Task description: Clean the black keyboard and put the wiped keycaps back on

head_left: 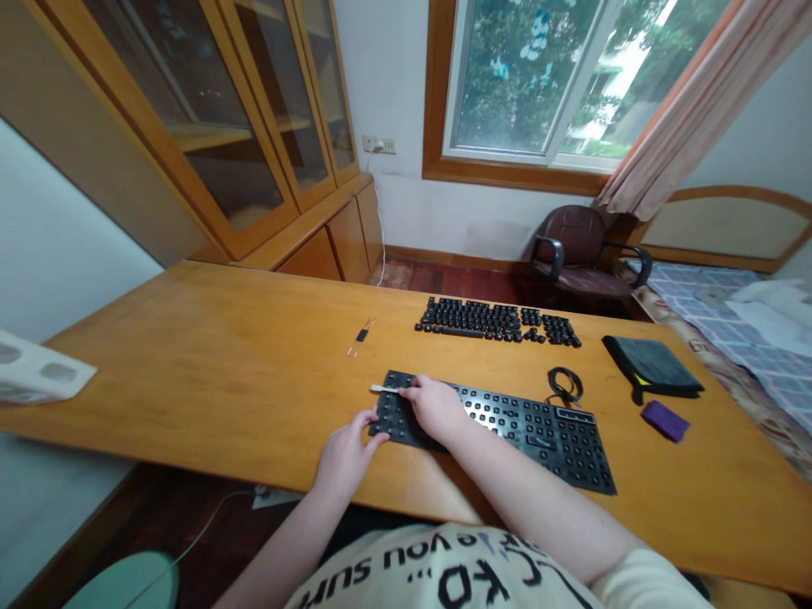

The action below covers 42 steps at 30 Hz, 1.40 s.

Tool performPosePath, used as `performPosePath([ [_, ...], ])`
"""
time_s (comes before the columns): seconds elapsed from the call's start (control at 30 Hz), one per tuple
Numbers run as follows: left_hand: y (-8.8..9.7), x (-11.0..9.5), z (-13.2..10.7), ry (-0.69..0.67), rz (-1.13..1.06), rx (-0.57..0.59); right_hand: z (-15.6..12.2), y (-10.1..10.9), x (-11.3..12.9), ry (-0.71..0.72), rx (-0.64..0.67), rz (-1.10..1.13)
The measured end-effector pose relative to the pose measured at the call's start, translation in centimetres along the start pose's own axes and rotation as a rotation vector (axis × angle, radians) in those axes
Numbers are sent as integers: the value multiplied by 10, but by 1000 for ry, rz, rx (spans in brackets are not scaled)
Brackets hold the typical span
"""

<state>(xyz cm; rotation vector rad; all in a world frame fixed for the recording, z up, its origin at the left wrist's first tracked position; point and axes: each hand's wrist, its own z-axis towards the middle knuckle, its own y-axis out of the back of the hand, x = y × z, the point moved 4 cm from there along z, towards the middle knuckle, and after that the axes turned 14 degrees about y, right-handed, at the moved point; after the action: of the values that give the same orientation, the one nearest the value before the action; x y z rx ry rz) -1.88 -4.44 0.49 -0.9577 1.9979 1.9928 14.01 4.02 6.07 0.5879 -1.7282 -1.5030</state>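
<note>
A black keyboard (507, 423) without its keycaps lies on the desk in front of me, its switch posts bare. My left hand (348, 448) grips the keyboard's left end, thumb at the near corner and fingers on the side edge. My right hand (437, 408) is closed over the keyboard's left part, pinching a slim white stick-like tool (384, 389). The tool's pale end points left past the keyboard's edge; its other end is hidden by my fingers. The removed black keycaps (473, 317) are laid out in keyboard order farther back.
A keycap puller (362, 335) with wire prongs lies at the back left. A coiled black cable (564, 385), a dark grey cloth pouch (653, 366) and a purple cloth (665, 421) are to the right. A white object (44, 372) juts over the desk's left end.
</note>
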Motion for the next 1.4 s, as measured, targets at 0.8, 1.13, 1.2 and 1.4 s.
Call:
performPosePath([
  [0.8, 6, 0, -6, 147, -3, 2, 6, 7, -22, -56, -92, -62],
  [1.13, 8, -2, -7, 146, 28, 0, -72, 35, -87, -83, -205, 14],
  [1.2, 8, -1, -7, 147, 34, 0, -84, 34, -90, -71, -153, 29],
  [1.4, 6, 0, -7, 147, 27, 7, -63, 26, -70, -105, -45, -41],
])
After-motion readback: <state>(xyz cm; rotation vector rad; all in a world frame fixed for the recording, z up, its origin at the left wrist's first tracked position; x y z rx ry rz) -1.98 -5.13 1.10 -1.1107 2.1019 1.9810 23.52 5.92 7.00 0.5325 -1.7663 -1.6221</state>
